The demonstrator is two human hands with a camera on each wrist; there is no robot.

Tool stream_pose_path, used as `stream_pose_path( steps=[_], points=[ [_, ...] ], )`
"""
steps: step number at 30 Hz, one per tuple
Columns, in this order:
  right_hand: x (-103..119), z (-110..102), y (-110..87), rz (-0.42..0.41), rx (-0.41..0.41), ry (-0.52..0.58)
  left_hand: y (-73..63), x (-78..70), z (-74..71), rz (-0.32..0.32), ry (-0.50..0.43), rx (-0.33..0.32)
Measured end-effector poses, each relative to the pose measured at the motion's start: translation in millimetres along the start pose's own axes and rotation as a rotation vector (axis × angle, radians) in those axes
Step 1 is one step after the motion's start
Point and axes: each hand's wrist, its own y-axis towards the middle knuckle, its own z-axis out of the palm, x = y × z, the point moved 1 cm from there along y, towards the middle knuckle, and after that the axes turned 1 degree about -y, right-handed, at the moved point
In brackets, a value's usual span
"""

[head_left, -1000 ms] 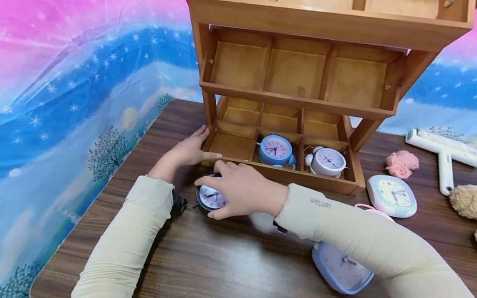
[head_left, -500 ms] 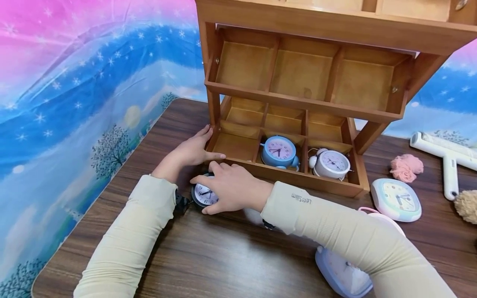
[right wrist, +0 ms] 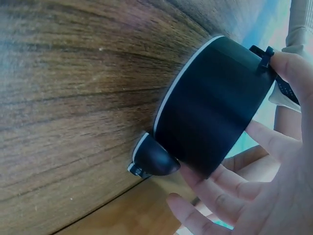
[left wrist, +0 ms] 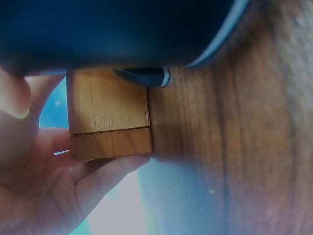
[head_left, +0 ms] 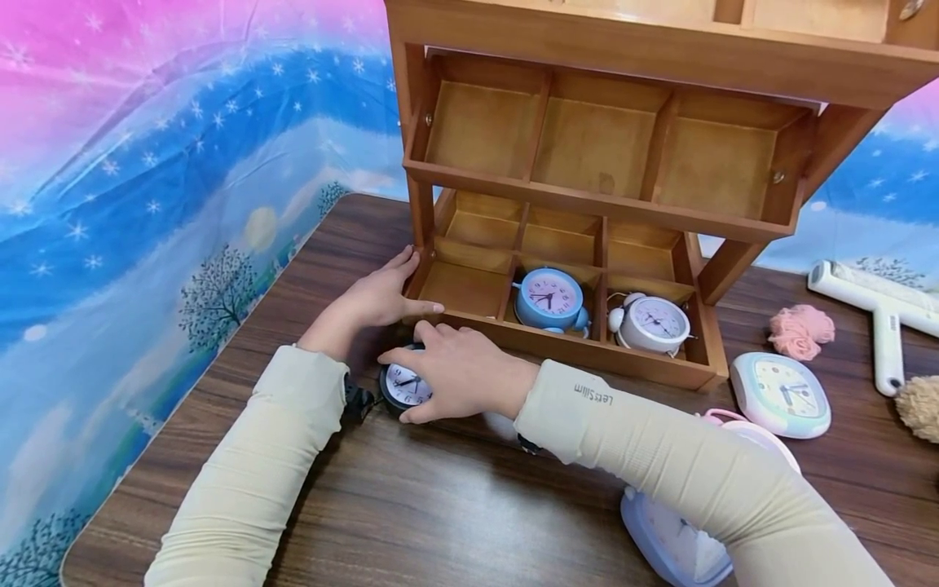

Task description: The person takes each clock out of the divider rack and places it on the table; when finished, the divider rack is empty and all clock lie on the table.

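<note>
My right hand [head_left: 465,371] holds a round black alarm clock [head_left: 403,386] with a white dial, thumb and fingers spread around its rim. In the right wrist view, the clock's black casing [right wrist: 210,107] and one bell [right wrist: 155,156] show close to the table. My left hand [head_left: 367,302] grips the front left corner of a wooden tiered shelf [head_left: 601,355], thumb along the front and fingers at the side. On the shelf's bottom tier, a blue alarm clock [head_left: 548,298] sits in the middle compartment and a white twin-bell alarm clock [head_left: 655,324] in the right one.
To the right stand a pastel square clock [head_left: 781,395], a pink bath puff [head_left: 802,332] and a white lint roller [head_left: 888,334]. A lavender clock [head_left: 671,538] lies partly under my right sleeve. The table's left edge runs beside a patterned cloth backdrop [head_left: 220,196].
My right hand has shifted slightly left with the black alarm clock, closer to my left wrist. My left hand stays on the shelf corner. The head view has turned a little left.
</note>
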Motion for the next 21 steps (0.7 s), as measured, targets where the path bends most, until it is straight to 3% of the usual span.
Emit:
stream_pose_path(
  steps=[6, 11, 16, 21],
  points=[
    [-6, -4, -4.7, 0.001, -0.025, 0.002, -0.1, 0.5, 0.0, 0.007, -0.006, 0.001],
    [-22, -15, -11.9, 0.034, -0.172, 0.049, 0.8, 1.5, -0.3, 0.011, -0.001, -0.003],
    [-50, -17, -22.6, 0.190, -0.314, 0.067, 0.5, 0.0, -0.7, 0.009, 0.008, -0.010],
    [-83, -8, -32.4, 0.410, -0.264, 0.127, 0.4, -0.9, 0.3, -0.001, 0.009, -0.010]
  ],
)
